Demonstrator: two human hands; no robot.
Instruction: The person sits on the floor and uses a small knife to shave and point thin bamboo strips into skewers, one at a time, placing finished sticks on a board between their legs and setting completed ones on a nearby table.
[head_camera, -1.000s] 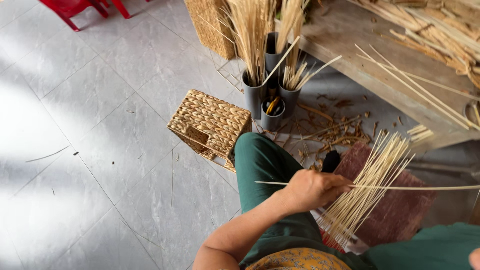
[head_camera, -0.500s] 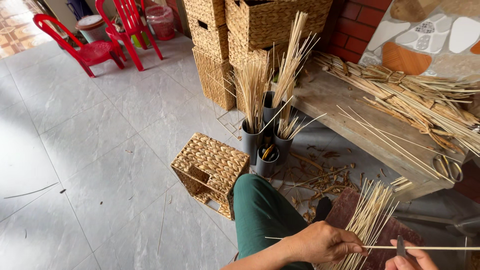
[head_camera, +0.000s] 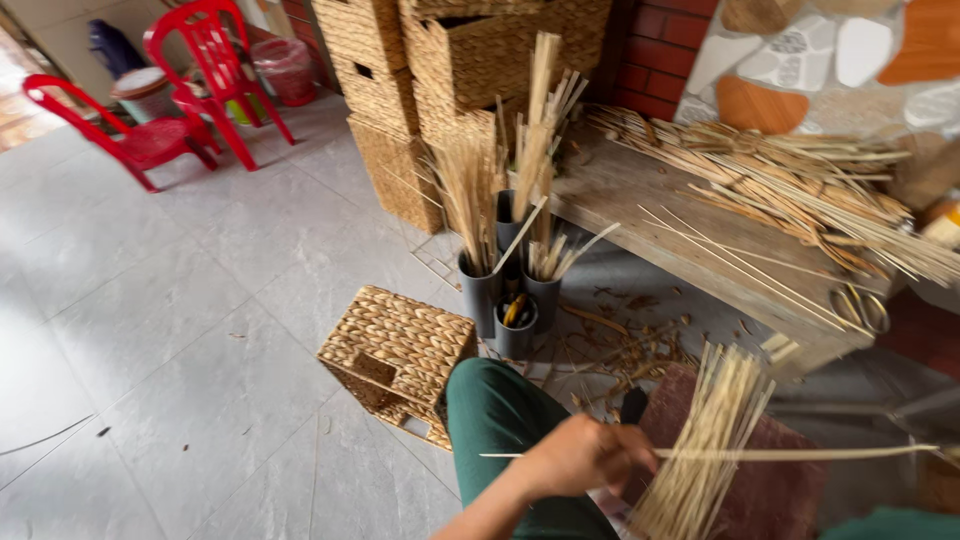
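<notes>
Left hand (head_camera: 580, 455) pinched a thin reed (head_camera: 800, 453) across a reed bundle (head_camera: 705, 450), right hand out of frame, woven basket (head_camera: 398, 355) near knee, grey tubes (head_camera: 505, 290) behind.

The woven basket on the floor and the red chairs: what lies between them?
Only bare grey floor tiles lie between the woven basket and the red chairs, as the head view shows.

Soft, even daylight is seen throughout, shadows are kept faint, and the hand (head_camera: 580, 455) is slightly motion-blurred, edges a bit stretched.
</notes>
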